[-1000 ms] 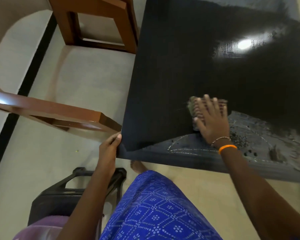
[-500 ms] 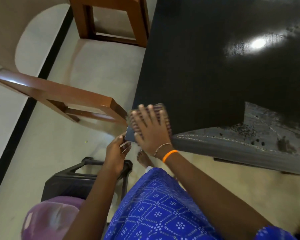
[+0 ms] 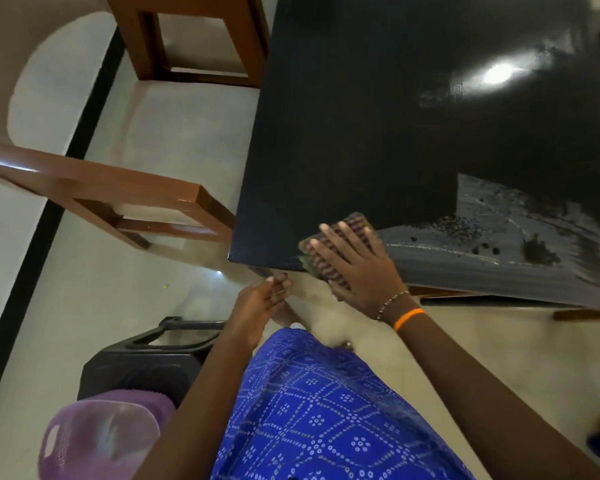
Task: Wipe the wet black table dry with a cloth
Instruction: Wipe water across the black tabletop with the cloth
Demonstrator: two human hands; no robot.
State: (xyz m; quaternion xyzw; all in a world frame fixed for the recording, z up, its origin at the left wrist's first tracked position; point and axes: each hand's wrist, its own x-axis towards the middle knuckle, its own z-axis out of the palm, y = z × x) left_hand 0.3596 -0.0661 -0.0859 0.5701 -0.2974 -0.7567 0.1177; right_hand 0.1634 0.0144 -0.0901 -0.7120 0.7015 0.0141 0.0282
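Cloth (image 3: 336, 249) swept back from corner, now on table (image 3: 361, 133) near edge, right hand (image 3: 357, 268) pressing flat, fingers straight. Left hand (image 3: 260, 303) off table, loosely curled, holding nothing. Wet streaks (image 3: 499, 237) remain rightward.

The glossy black rectangular bench (image 3: 378, 133) carries a folded striped cloth (image 3: 329, 251) at its near edge, with grey wet streaks (image 3: 492, 247) and dark crumbs (image 3: 458, 225) to the right.

tables 1 (image 3: 378, 116) | cloths 1 (image 3: 350, 233) | wooden chairs 2 (image 3: 194, 32) (image 3: 118, 199) | hands 2 (image 3: 260, 306) (image 3: 364, 271) | black stools 1 (image 3: 146, 362)
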